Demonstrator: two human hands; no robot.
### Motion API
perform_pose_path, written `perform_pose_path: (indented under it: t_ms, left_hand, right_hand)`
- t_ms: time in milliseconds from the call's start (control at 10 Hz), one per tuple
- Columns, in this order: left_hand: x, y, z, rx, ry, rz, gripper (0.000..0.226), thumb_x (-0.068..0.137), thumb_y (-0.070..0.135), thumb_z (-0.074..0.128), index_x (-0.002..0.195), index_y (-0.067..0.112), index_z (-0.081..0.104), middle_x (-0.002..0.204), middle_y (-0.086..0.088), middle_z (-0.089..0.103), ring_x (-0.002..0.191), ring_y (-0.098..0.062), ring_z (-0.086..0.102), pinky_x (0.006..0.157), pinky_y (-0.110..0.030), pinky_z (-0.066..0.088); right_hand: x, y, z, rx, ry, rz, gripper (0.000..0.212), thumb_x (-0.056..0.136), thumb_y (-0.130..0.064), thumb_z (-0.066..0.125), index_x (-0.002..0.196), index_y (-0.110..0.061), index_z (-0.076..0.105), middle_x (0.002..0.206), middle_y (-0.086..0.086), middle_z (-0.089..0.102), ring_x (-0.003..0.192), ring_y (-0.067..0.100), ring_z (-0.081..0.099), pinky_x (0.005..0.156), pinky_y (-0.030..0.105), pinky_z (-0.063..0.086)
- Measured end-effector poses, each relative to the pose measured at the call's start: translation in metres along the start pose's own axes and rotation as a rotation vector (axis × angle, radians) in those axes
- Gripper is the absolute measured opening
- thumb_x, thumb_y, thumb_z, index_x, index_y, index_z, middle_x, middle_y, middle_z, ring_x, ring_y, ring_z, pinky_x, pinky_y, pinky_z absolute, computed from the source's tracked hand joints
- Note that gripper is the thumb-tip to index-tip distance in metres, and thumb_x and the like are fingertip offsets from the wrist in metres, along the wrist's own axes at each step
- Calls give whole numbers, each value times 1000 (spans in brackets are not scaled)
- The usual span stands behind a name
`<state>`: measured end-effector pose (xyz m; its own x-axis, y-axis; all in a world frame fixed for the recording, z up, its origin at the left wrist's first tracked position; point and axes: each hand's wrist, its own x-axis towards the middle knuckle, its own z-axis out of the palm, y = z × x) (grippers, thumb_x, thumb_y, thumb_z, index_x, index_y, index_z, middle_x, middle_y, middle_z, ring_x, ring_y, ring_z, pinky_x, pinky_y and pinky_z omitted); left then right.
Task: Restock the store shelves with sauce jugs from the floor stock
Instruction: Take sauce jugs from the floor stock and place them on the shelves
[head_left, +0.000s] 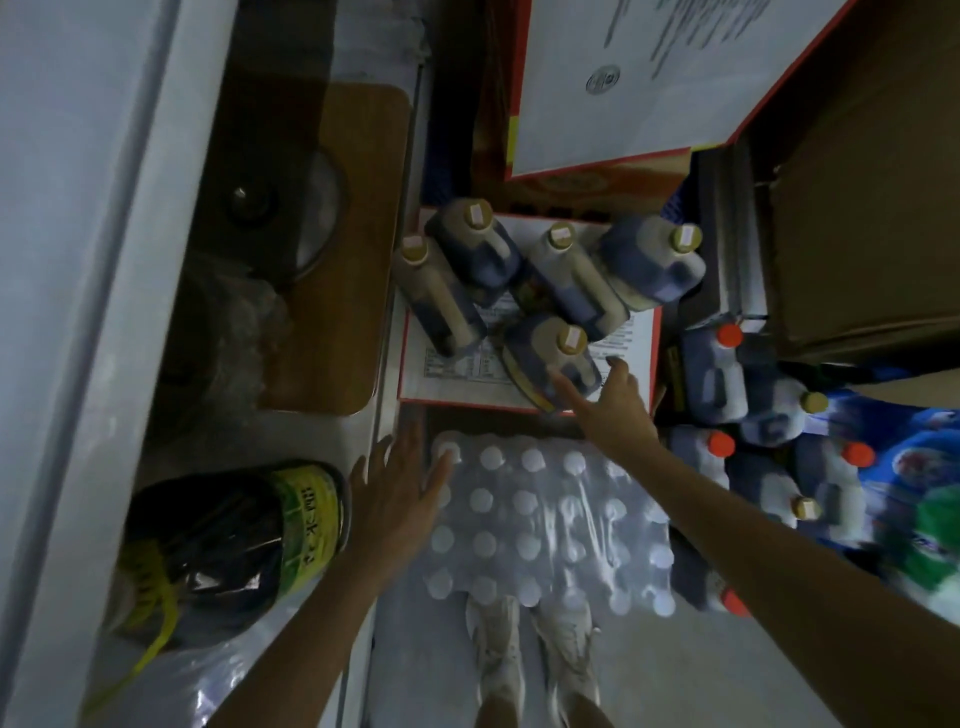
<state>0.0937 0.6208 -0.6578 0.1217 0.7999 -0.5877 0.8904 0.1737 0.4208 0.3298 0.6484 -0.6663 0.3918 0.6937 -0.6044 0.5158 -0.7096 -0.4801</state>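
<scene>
Dark-brown stock, item one: five sauce jugs (566, 280) with tan caps, each cap bearing a small pale sticker. They stand close together, leaning at different angles, on a flat white carton (441, 369) with red edges and printed text.

Item two: the nearest jug (545, 353), at the carton's near right part. The right hand (613, 410) reaches to it with straight, spread fingers, the forefinger lying along the jug's side. Its grip is apart and closes on nothing.

Item three: a shrink-wrapped pack of white-capped bottles (540, 525) on the floor (675, 675), just in front of the carton. The left hand (400, 493) is spread flat at the pack's far left corner with fingers straight and grip apart. Whether it touches the wrap cannot be told.

Item four: a cluster of further jugs (717, 374) to the right of the carton, some with orange caps and some with tan.

Item five: a large dark jug with a yellow-green label (223, 540), lying on its side at the left, beside the left forearm.

Sundries: a wooden board (343, 249) at the left, a brown cardboard box (857, 208) at the upper right, and a pair of pale shoes (535, 649) below the pack.
</scene>
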Motion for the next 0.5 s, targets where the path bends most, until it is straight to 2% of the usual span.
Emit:
perform_pose_path:
  t_ms: [100, 200, 300, 400, 500]
  left_hand:
    - [18, -4, 5, 33, 30, 13, 121, 61, 91, -14, 151, 18, 20, 154, -8, 29, 142, -27, 24, 117, -45, 13]
    - [27, -5, 14, 68, 46, 4, 92, 82, 79, 1, 153, 21, 7, 157, -3, 24, 144, -21, 20, 114, -37, 11]
    - [28, -7, 24, 18, 5, -28, 73, 94, 58, 21, 153, 19, 3, 158, -5, 21, 144, -22, 19, 116, -38, 11]
    - [20, -8, 32, -36, -8, -57, 73, 93, 57, 25, 153, 20, 7, 153, -8, 31, 141, -24, 27, 116, -42, 18]
    - [10, -7, 37, -121, 3, -59, 71, 94, 53, 35, 153, 19, 12, 152, -10, 31, 140, -27, 27, 116, -42, 18]
  right_hand:
    - [25, 1, 11, 89, 32, 28, 75, 80, -57, 64, 124, -1, 41, 122, 20, 49, 112, 36, 51, 80, 36, 41]
    - [45, 4, 24, 137, -1, 58, 77, 79, -62, 62, 123, -2, 45, 119, 18, 52, 105, 32, 52, 78, 31, 37]
    - [58, 11, 34, 84, -6, 24, 62, 82, -57, 62, 118, -7, 54, 111, 14, 58, 102, 32, 55, 76, 31, 37]
    - [64, 9, 31, 89, -18, 17, 54, 81, -53, 66, 107, -6, 62, 110, 16, 63, 101, 32, 59, 77, 31, 41]
    - [65, 11, 30, 127, -11, 43, 72, 70, -53, 74, 114, 1, 59, 119, 18, 59, 107, 34, 58, 87, 35, 48]
